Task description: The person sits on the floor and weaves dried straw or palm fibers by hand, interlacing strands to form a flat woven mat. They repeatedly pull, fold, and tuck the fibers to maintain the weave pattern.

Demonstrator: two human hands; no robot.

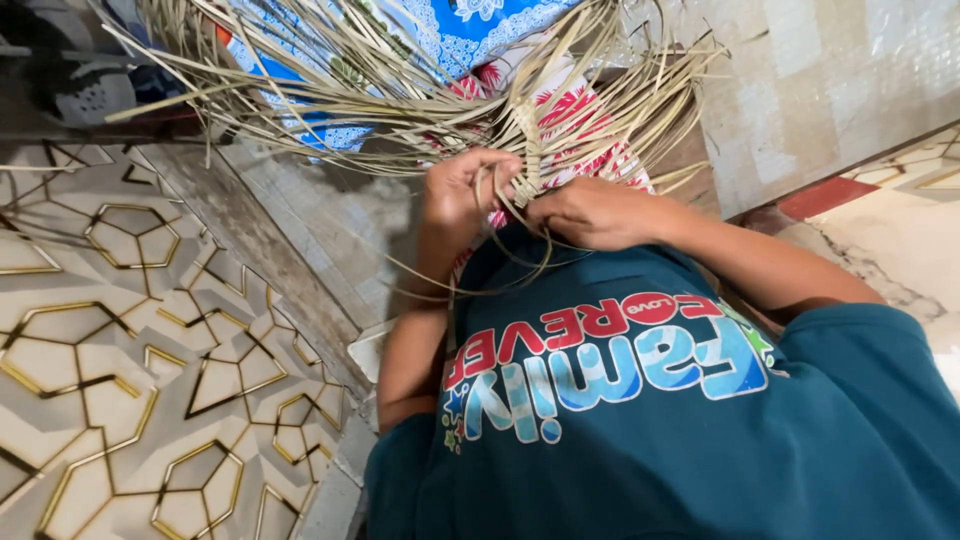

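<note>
Floor tiles (130,350) on the left side of view: pale, with gold and dark geometric line patterns. A grey concrete step edge (270,240) runs diagonally between the tiles and a strip of plainer flooring. Upper right: a pale patterned wall panel (830,90), with a red-brown band (825,197) at its base.

Person seen from above, wearing a teal shirt (700,450) with large coloured lettering across the chest. Lap covered by cloth in red-and-white floral print (580,110); a blue-and-white patterned cloth (470,30) lies further out.

Work piece: a bundle of thin, pale, dried leaf strips (400,90), fanning outward across the top of the view. A small plaited section (530,165) sits where the strips converge, directly above the lap and between the two hands. Several loose strips loop down over the shirt front.

Left hand (462,190): fingers curled, pinching a few strips at the left edge of the plaited section. Thumb side faces the camera.

Right hand (590,212): fingers bent and closed on strips at the right edge of the plaited section, knuckles up. Fingertips are hidden under the strips.

Both hands nearly touch each other at the plait; forearms bare
</note>
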